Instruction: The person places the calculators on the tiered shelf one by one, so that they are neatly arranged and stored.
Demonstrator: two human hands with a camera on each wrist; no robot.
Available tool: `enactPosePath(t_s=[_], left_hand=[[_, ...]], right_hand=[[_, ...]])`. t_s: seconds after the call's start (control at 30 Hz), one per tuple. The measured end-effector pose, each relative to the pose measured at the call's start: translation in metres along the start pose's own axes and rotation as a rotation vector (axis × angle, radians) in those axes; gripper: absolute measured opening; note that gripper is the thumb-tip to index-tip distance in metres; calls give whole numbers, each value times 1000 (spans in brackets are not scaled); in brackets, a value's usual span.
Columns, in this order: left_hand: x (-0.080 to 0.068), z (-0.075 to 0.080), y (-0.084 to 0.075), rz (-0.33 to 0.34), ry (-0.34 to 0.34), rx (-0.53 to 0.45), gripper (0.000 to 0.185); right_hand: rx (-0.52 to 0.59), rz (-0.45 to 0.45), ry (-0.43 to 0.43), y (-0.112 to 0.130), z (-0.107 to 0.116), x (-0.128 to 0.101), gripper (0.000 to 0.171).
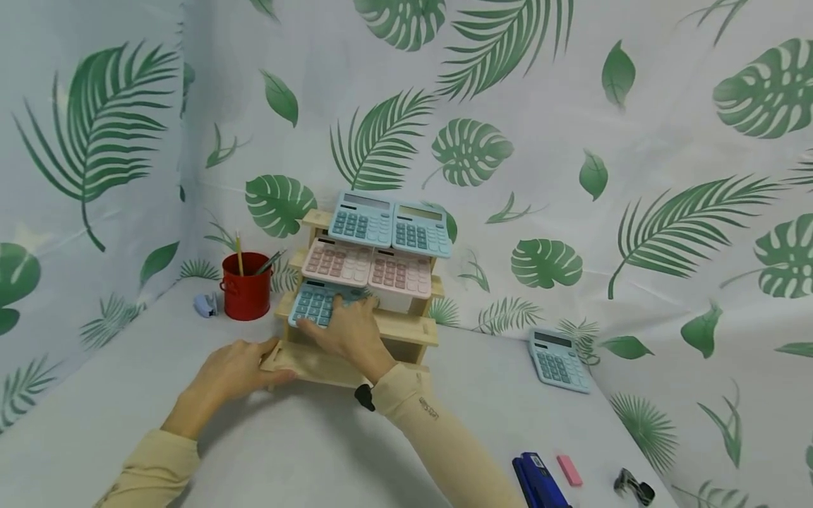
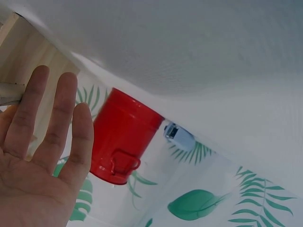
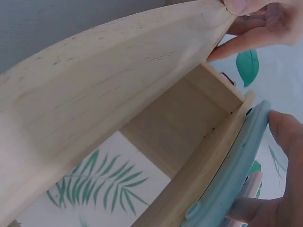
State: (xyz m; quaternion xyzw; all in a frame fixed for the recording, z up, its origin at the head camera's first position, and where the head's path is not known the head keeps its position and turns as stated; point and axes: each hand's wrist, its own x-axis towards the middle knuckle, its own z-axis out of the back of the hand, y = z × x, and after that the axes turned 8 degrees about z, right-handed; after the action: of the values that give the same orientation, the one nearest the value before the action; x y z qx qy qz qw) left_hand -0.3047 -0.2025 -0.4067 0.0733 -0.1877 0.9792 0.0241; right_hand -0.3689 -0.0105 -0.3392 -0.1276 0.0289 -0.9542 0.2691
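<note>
A stepped wooden rack [image 1: 406, 328] stands on the leaf-print cloth. Two blue calculators [image 1: 389, 224] lie on its top step and two pink ones [image 1: 368, 268] on the middle step. My right hand [image 1: 339, 326] lies over a third blue calculator [image 1: 312, 302] on the lowest step, left side. The right wrist view shows my fingers [image 3: 286, 137] and thumb curled round that calculator's edge [image 3: 227, 182] above the rack's boards [image 3: 118, 94]. My left hand [image 1: 254, 363] rests against the rack's front left corner [image 2: 28, 52], its fingers [image 2: 61, 118] straight.
A red metal cup [image 1: 246, 289] [image 2: 123, 137] with pencils stands left of the rack, a small blue item [image 1: 205, 305] [image 2: 179, 135] beside it. A loose blue calculator [image 1: 559, 360] lies at right. A blue stapler [image 1: 538, 483], a pink eraser [image 1: 569, 470] and a black clip [image 1: 634, 487] lie front right.
</note>
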Motion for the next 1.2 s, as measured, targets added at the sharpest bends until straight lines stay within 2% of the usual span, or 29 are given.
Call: enactPosePath(t_s=[0.23,0.37,0.47,0.6,0.77,1.03,1.2], left_hand=[[0,3,-1,23,32,1,89],[0,4,-2,46,67,7,95],[0,7,-2,65,81,12,97],[-1,8,-2,70,86,2,97],[-4,4,-1,66,79,1,96],[-4,1,1,71,70,-10,96],[-2,0,-3,49,30,-14,93]], right_hand=[[104,7,23,-18,4,-14,97],[67,33,48,-44,4,-36,91],[83,41,57,-71,5,-54,82],[122,18,70,-120,7,-80,77],[158,-116,113,-198,5,-110,80],[150,-289,254,-321,-16,-135,91],[169,-400,353,-373,-32,-145,94]])
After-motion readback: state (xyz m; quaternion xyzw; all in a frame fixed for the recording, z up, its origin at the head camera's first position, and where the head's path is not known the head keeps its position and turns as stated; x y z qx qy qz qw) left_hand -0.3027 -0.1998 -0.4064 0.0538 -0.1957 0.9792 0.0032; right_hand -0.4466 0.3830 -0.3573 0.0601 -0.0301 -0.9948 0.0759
